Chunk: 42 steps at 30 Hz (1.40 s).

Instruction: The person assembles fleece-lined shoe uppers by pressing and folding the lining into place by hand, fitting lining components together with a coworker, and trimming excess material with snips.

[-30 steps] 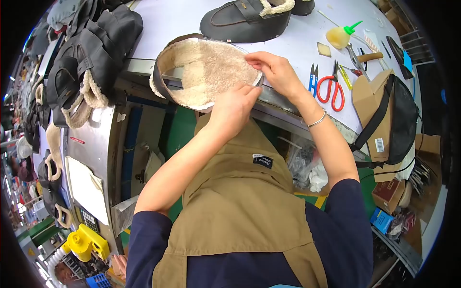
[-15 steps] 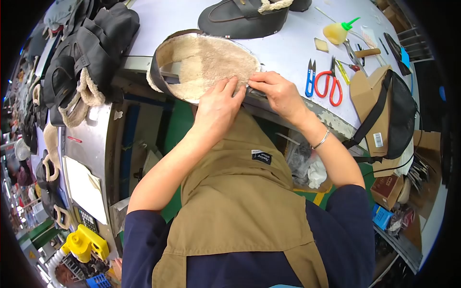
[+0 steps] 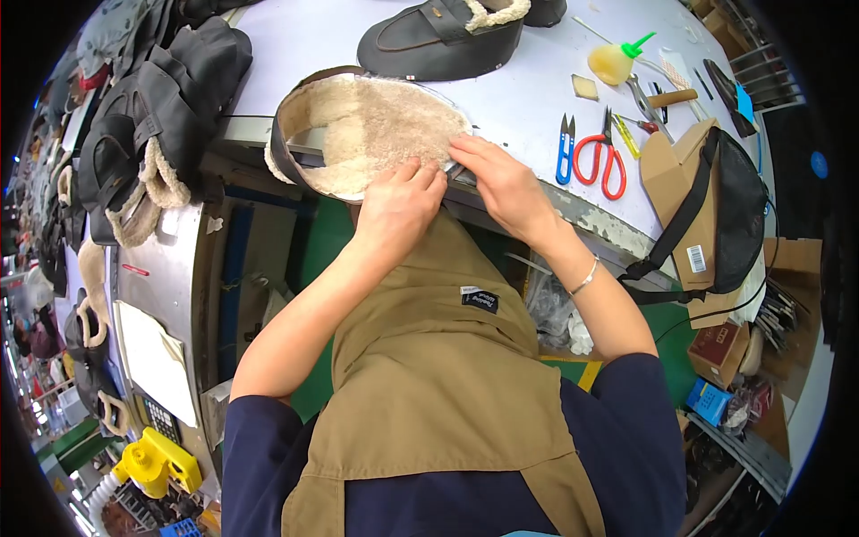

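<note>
A fleece-lined shoe upper (image 3: 394, 116), beige inside with a dark outer band at its left, lies turned inside out at the table's front edge. My left hand (image 3: 400, 201) grips its near edge, fingertips on the fleece and the thumb out of sight beneath. At the tapered right end, my right hand (image 3: 501, 183) holds the rim between its fingers and a hidden thumb. Behind the upper stands a finished-looking black shoe (image 3: 438, 45) with a fleece collar.
Right of my hands lie blue snips (image 3: 565, 150), red-handled scissors (image 3: 601, 157), a glue bottle (image 3: 613, 63) and a hammer (image 3: 671, 98). A black bag (image 3: 738, 215) rests on cardboard at the right. Black shoe uppers (image 3: 170, 98) are piled at the left.
The view has shifted slightly, moving the table items left. My right hand has come down from the upper's far right edge to its near right rim; my left hand has slid a little left.
</note>
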Each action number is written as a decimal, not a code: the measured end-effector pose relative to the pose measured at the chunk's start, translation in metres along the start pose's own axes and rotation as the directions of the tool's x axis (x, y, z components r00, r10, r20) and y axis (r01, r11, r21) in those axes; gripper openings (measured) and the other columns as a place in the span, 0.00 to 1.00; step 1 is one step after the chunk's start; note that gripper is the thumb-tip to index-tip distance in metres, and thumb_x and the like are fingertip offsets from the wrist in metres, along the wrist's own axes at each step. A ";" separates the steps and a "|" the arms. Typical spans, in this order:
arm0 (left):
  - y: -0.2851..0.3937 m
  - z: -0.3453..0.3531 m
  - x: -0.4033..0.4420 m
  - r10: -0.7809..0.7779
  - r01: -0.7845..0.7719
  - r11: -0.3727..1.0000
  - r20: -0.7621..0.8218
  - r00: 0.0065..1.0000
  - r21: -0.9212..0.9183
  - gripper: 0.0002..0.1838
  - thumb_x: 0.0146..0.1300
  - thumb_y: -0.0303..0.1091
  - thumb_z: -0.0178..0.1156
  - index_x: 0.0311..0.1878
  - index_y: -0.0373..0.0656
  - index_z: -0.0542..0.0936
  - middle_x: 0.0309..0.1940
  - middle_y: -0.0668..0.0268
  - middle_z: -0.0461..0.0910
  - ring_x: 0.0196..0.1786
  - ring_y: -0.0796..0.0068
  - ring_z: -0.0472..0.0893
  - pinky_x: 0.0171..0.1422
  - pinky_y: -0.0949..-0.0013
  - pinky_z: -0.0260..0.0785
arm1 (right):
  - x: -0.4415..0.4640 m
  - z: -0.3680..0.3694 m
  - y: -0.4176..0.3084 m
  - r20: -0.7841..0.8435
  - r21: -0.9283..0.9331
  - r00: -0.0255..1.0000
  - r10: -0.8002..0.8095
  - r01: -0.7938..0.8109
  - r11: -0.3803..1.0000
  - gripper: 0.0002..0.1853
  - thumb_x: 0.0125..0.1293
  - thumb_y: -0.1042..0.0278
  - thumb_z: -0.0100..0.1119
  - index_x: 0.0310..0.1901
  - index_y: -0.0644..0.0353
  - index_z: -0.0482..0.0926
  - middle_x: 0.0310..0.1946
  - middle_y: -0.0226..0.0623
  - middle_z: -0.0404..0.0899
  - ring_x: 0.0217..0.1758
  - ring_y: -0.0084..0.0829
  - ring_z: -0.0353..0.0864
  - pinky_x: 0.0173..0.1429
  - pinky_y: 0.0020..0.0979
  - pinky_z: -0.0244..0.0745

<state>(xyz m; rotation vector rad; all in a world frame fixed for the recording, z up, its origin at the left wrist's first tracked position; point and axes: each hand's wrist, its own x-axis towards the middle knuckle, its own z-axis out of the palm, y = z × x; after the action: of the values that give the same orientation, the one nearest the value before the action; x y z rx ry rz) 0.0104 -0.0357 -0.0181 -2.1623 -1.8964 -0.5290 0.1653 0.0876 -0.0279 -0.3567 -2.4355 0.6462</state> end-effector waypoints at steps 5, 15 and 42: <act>-0.001 -0.005 0.003 -0.004 0.006 0.998 0.033 0.999 -0.063 0.13 0.51 0.27 0.58 0.43 0.42 0.79 0.44 0.64 0.83 0.44 0.66 0.83 0.44 0.67 0.77 | 0.028 0.021 0.025 -0.010 -0.266 0.999 -0.053 0.049 0.963 0.19 0.58 0.78 0.49 0.53 0.69 0.75 0.56 0.48 0.76 0.60 0.45 0.74 0.65 0.39 0.69; -0.008 -0.006 0.003 -0.083 0.089 0.988 0.050 0.995 -0.125 0.17 0.49 0.26 0.59 0.45 0.45 0.77 0.31 0.67 0.78 0.35 0.66 0.81 0.35 0.65 0.75 | 0.050 0.031 0.028 -0.049 -0.346 0.998 -0.033 0.014 0.938 0.20 0.57 0.76 0.50 0.52 0.62 0.78 0.53 0.39 0.79 0.56 0.40 0.76 0.60 0.39 0.72; -0.031 0.025 -0.045 -0.802 0.164 -0.341 0.378 0.463 -0.926 0.16 0.74 0.45 0.53 0.37 0.41 0.77 0.31 0.77 0.74 0.34 0.86 0.69 0.40 0.76 0.65 | 0.018 0.020 0.021 0.129 0.884 0.639 0.758 -0.420 0.204 0.16 0.74 0.57 0.48 0.44 0.62 0.79 0.41 0.31 0.81 0.40 0.22 0.77 0.44 0.24 0.71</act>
<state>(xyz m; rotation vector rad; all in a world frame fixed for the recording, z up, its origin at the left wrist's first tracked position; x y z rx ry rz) -0.0218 -0.0626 -0.0618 -0.4977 -2.2253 -3.1679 0.1408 0.1045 -0.0447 -0.9136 -1.2169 1.8893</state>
